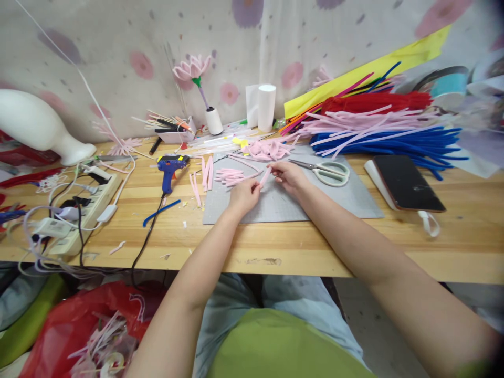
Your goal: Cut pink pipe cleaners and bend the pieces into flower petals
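Between my two hands, over the grey cutting mat (334, 202), is a short pink pipe cleaner piece (265, 175). My left hand (244, 197) pinches its lower end, and my right hand (288, 177) grips the upper end. Just left of my hands lies a small pile of short pink pieces (228, 176). Behind them rests a heap of bent pink pipe cleaner shapes (268, 149). Scissors with pale handles (333, 174) lie on the mat right beside my right hand.
A blue glue gun (168, 170) with its cord stands to the left, near a crowded power strip (88, 212). Bundles of blue pipe cleaners (394, 147) and a phone (407, 182) occupy the right. At the back, a pink flower (192, 69) stands in a white holder (214, 122).
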`<act>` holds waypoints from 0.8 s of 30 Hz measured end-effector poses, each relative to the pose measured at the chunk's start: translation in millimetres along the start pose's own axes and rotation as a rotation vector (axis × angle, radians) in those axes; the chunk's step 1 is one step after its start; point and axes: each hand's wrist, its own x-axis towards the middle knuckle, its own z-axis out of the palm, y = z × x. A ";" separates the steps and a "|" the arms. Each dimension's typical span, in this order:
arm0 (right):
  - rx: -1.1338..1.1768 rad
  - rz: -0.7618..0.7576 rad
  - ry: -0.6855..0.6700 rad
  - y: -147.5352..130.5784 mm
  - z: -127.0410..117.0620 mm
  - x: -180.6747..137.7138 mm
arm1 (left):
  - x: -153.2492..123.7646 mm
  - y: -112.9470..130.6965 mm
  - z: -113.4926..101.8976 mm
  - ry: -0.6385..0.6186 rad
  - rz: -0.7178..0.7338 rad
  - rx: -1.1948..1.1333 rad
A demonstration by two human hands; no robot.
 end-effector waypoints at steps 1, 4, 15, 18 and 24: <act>-0.038 -0.026 -0.012 0.7 -1.4 0.7 | -0.8 -0.8 -3.1 0.075 0.048 0.125; -0.195 -0.077 -0.005 5.1 -8.0 5.2 | -1.3 -5.6 -14.2 0.243 0.096 0.341; -0.956 -0.591 0.212 17.5 -22.1 12.8 | 5.5 -30.0 -31.5 0.330 0.085 0.579; -1.155 -0.802 0.059 12.6 -11.1 -0.9 | 3.5 -21.4 -31.4 0.395 0.129 0.571; -1.319 -0.883 0.027 10.1 -0.5 -1.5 | 0.9 -11.9 -25.6 0.377 0.189 0.529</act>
